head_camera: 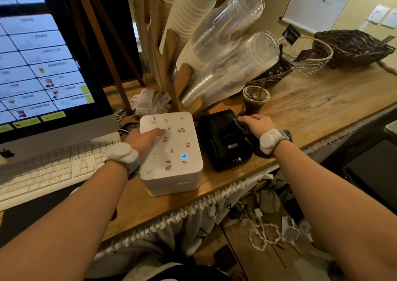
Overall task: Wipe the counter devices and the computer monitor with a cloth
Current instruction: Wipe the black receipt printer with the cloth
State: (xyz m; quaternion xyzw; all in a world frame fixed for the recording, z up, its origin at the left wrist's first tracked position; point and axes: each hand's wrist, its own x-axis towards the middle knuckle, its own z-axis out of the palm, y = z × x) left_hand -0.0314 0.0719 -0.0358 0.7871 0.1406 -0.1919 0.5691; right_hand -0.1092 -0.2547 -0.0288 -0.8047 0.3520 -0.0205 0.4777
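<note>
Clear cups and paper cups lean stacked in a wooden rack at the worktop's rear. An iced drink stands before them. Crumpled receipts lie left, baskets far right.

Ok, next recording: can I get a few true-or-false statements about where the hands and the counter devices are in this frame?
1. The left hand rests on top of the white box with the stickers. True.
2. The right hand is on the keyboard. False: it lies on a dark cloth at the right side of the black printer.
3. The monitor is switched off. False: its screen is lit and shows a grid of tiles.
4. A lidded iced drink with a straw stands on the counter behind the black printer. True.
</note>
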